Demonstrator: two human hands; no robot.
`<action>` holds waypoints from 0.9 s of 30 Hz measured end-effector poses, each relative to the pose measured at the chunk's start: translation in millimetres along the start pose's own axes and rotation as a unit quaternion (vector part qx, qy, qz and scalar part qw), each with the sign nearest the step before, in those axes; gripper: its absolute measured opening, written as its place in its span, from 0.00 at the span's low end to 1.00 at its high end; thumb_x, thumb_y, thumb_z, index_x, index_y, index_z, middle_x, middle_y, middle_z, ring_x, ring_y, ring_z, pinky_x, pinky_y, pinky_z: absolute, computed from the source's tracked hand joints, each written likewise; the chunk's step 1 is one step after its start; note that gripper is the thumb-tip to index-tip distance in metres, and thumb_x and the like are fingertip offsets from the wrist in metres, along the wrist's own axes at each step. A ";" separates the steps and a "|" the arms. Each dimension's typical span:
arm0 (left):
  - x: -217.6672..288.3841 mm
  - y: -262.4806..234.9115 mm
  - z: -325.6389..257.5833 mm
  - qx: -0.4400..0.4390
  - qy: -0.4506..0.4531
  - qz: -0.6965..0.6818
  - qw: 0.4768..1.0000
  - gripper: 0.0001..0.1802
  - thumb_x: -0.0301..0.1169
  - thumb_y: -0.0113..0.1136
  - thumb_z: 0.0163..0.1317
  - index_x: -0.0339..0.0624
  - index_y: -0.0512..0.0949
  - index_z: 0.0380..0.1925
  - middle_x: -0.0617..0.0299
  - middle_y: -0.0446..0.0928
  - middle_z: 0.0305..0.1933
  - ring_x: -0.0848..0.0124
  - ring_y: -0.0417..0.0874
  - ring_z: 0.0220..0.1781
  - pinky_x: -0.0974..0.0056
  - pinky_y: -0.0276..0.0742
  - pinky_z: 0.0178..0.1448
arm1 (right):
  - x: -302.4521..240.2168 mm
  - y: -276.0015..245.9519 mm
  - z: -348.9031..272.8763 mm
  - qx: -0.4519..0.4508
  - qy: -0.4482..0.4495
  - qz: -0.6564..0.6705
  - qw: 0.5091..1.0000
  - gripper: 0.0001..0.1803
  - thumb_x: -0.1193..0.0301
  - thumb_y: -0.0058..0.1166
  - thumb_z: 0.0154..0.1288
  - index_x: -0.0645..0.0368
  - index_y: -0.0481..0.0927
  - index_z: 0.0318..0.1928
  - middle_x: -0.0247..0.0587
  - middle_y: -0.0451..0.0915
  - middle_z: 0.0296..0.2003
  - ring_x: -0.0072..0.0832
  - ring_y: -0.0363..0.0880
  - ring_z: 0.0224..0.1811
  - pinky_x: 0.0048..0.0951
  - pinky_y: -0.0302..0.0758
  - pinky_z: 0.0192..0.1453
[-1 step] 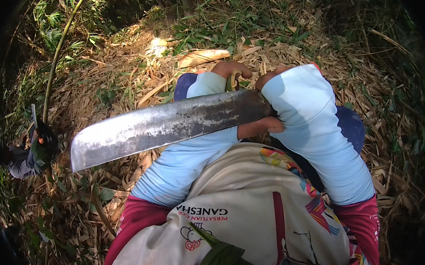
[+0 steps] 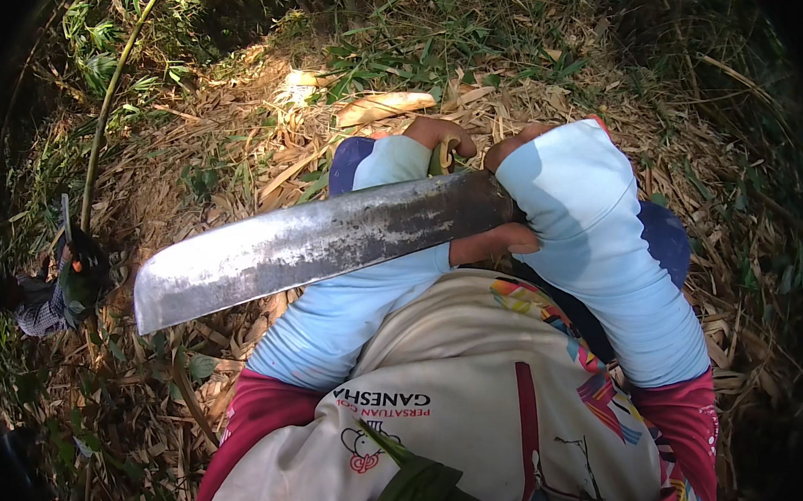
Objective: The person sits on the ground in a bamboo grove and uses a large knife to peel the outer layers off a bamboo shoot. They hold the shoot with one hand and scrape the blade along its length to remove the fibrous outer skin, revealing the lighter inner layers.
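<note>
No packages, labels, signs or screens show anywhere on this leaf-strewn ground.

Outdoors, daylight. Ground point(image 2: 230, 188) covered in dry straw-coloured leaves and stalks, sunlit patch top centre. Green weeds point(image 2: 462, 51) along upper edge. Thin green stem point(image 2: 108, 108) slants up at upper left. Another person point(image 2: 51, 294) crouches at left edge. Right side shaded.

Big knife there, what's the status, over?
Right hand shut on the machete, blade flat, pointing to the person's left. Left hand curled around a thin green-yellow stem. Dry leaf litter below; bamboo stalk standing off left.
</note>
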State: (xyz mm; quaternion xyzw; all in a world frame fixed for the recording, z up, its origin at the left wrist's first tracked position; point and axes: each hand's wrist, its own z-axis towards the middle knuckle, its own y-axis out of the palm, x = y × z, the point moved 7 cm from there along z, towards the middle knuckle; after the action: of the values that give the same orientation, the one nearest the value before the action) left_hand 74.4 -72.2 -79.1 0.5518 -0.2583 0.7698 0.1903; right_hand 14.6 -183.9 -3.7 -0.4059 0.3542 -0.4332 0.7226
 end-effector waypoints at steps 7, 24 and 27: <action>-5.8 -1.6 -2.8 0.017 -0.109 -0.066 0.992 0.18 0.27 0.71 0.59 0.40 0.71 0.43 0.65 0.75 0.39 0.75 0.78 0.42 0.69 0.78 0.44 | 0.3 -7.9 7.5 -0.003 -0.022 0.002 1.000 0.18 0.53 0.68 0.47 0.50 0.85 0.35 0.38 0.79 0.21 0.41 0.83 0.28 0.42 0.76 0.34; -2.0 -5.9 -0.4 -0.014 -0.100 0.019 0.995 0.27 0.29 0.80 0.51 0.38 0.72 0.46 0.63 0.79 0.40 0.77 0.80 0.41 0.68 0.79 0.44 | -2.8 -2.8 7.6 -0.017 -0.017 0.059 0.998 0.27 0.43 0.71 0.44 0.51 0.84 0.33 0.37 0.80 0.21 0.42 0.84 0.27 0.42 0.76 0.32; -11.4 -7.2 0.1 -0.013 -0.158 -0.010 0.987 0.28 0.28 0.81 0.50 0.37 0.72 0.47 0.64 0.79 0.39 0.77 0.81 0.40 0.68 0.79 0.43 | -2.9 0.4 8.7 -0.025 -0.019 0.068 0.997 0.26 0.43 0.71 0.44 0.51 0.84 0.33 0.38 0.80 0.20 0.42 0.83 0.27 0.43 0.76 0.32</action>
State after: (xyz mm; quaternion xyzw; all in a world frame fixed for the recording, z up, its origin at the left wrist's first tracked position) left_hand 82.2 -66.6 -88.6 0.6665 -0.2900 0.6674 0.1621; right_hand 21.1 -178.7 0.1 -0.4066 0.3779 -0.3666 0.7467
